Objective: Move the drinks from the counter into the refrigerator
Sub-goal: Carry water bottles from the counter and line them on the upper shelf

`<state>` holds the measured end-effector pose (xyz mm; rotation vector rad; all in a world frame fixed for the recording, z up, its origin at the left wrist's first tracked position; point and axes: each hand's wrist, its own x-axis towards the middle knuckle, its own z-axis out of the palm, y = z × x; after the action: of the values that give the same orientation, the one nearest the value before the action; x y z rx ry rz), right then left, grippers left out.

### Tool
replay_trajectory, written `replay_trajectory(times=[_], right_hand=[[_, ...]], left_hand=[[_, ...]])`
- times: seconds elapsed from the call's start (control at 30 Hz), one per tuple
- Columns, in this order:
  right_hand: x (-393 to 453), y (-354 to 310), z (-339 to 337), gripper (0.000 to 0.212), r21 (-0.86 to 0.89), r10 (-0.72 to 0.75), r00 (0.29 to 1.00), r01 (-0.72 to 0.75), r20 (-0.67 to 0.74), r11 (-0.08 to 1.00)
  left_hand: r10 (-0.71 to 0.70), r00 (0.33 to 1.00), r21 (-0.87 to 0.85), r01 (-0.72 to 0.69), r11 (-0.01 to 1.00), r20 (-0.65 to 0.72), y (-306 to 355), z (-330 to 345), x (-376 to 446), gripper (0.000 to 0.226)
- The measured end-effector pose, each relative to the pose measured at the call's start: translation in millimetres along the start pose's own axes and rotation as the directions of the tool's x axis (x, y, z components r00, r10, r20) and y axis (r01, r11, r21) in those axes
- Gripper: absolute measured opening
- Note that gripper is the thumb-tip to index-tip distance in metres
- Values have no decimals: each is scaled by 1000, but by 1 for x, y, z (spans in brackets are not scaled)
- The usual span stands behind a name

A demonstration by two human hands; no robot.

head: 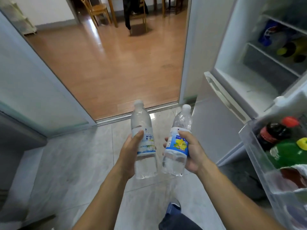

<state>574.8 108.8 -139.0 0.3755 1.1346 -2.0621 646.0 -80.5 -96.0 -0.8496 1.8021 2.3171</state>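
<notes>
My left hand (128,153) grips a clear water bottle (142,123) with a white cap and a pale blue label, held upright. My right hand (193,151) grips a second clear bottle (180,123) with a blue and yellow label, tilted slightly right. Both bottles hang above the tiled floor in the middle of the view. The refrigerator (232,67) stands open at the right. Its shelves hold a blue can (267,33) and dark bottles with yellow caps (285,49). The door bin (254,146) at the lower right holds a dark cola bottle (272,131) and a green bottle (289,153).
A sliding glass door (33,90) stands at the left, with a grey counter edge (18,130) below it. Ahead, a doorway opens onto a wooden floor (106,60) with chairs (98,10) at the far end. My leg (176,218) shows at the bottom.
</notes>
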Motion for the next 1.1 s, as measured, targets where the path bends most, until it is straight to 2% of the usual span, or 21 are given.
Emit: replay_trajectory(times=[0.13,0.3,0.4,0.47,0.57,0.7,0.8,0.9,1.0,1.1], right_hand=[[40,-53,-3,52,-9,-49,996,49,-81,999],[72,-105,-10,42,-47,-180,959,174,-220,984],[90,-131,-14,48,-102,-259,911,239,-320,966],[99,-149,-15,56,-101,-307,866,291,-394,951],[109,-179,-14,47,-93,-374,802,376,-466,922],[115,-221,-4,38,-124,-447,660,476,-604,871],[115,-246,1,30,-174,-509,561,543,-653,822],[111,-266,1,36,-253,-570,435,595,-697,763],[103,-290,-6,41,-362,-635,312,612,-707,703],[95,-317,-22,45,-452,-664,169,610,-728,650]], left_hand=[[55,997,44,-57,997,46,35,25,61,59],[57,983,107,-76,991,172,67,59,134,51],[12,960,72,-33,997,280,84,83,180,54],[-8,936,34,-4,999,352,96,101,212,48],[-11,883,13,5,1000,468,115,132,256,37],[-20,807,81,-34,996,590,153,173,297,38],[-44,721,122,-57,991,692,179,203,318,33],[-40,636,140,-108,984,771,193,234,334,33],[40,555,124,-256,959,831,203,271,345,38],[86,507,98,-325,941,858,215,310,353,42]])
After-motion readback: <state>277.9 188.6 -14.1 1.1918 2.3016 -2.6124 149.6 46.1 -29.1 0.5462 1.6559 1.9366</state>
